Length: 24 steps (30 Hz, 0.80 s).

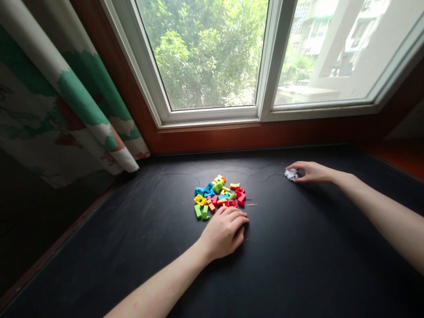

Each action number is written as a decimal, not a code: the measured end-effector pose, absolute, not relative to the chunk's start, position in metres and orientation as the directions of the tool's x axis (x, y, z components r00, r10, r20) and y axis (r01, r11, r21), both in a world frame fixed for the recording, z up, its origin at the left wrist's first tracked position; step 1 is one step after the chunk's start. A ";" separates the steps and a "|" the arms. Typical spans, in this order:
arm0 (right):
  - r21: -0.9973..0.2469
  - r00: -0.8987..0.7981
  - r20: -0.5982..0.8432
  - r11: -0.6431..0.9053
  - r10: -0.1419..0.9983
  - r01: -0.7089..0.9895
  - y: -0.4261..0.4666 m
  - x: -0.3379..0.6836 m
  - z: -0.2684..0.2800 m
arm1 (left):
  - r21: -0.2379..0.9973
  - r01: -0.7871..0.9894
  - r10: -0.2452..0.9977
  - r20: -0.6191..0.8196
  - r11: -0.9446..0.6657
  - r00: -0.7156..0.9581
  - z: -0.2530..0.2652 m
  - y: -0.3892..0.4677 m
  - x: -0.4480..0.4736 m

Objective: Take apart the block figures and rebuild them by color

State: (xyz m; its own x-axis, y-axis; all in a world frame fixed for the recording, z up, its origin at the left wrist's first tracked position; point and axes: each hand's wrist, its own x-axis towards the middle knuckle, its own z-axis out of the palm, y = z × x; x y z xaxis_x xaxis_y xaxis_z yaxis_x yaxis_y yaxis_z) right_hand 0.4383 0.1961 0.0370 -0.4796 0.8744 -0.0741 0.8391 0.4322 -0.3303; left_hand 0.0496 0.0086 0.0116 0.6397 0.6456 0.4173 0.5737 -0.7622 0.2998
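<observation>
A loose pile of colourful plastic building blocks [217,193] lies on the black surface, in red, yellow, green, blue and orange. My left hand [226,230] rests palm down at the near edge of the pile, fingers loosely bent and the thumb apart. Nothing shows in it, though its palm is hidden. Off to the right, my right hand [306,172] has its thumb and fingers around a crumpled piece of white paper [291,175], which sits low at the surface.
The black covered surface [132,256] runs back to a brown wooden sill [205,139] below a white-framed window [212,115]. A patterned curtain [89,106] hangs at the left, its lower end touching the surface. A small brownish mark [252,204] lies right of the blocks.
</observation>
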 end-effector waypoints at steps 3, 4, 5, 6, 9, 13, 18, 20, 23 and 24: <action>-0.359 -0.446 -0.103 0.385 0.889 0.850 0.197 0.440 0.036 | 0.299 0.574 0.646 0.415 -0.762 0.641 0.012 0.008 0.050; -0.370 -0.440 -0.104 0.376 0.892 0.849 0.197 0.441 0.036 | 0.297 0.575 0.645 0.415 -0.762 0.642 0.012 0.008 0.050; -0.382 -0.438 -0.100 0.372 0.894 0.846 0.196 0.442 0.036 | 0.296 0.575 0.645 0.415 -0.763 0.642 0.012 0.008 0.050; -0.391 -0.437 -0.090 0.371 0.895 0.842 0.196 0.443 0.035 | 0.295 0.575 0.644 0.415 -0.763 0.642 0.012 0.008 0.050; -0.409 -0.442 -0.047 0.387 0.896 0.827 0.193 0.447 0.034 | 0.297 0.574 0.644 0.415 -0.763 0.642 0.012 0.008 0.050; -0.393 -0.414 0.092 0.415 0.906 0.821 0.179 0.448 0.033 | 0.303 0.576 0.649 0.414 -0.759 0.638 0.012 0.009 0.050; -0.425 -0.267 0.368 0.416 0.891 0.804 0.137 0.417 0.027 | 0.283 0.587 0.649 0.415 -0.759 0.638 0.011 0.008 0.051; -0.490 -0.244 0.430 0.451 0.870 0.746 0.116 0.393 0.020 | 0.266 0.592 0.644 0.419 -0.761 0.640 0.011 0.007 0.051; -0.558 -0.301 0.425 0.509 0.853 0.655 0.087 0.352 0.009 | 0.229 0.598 0.630 0.434 -0.768 0.644 0.011 0.006 0.051; -0.585 -0.319 0.410 0.514 0.855 0.627 0.079 0.340 0.006 | 0.211 0.599 0.622 0.441 -0.773 0.647 0.012 0.006 0.051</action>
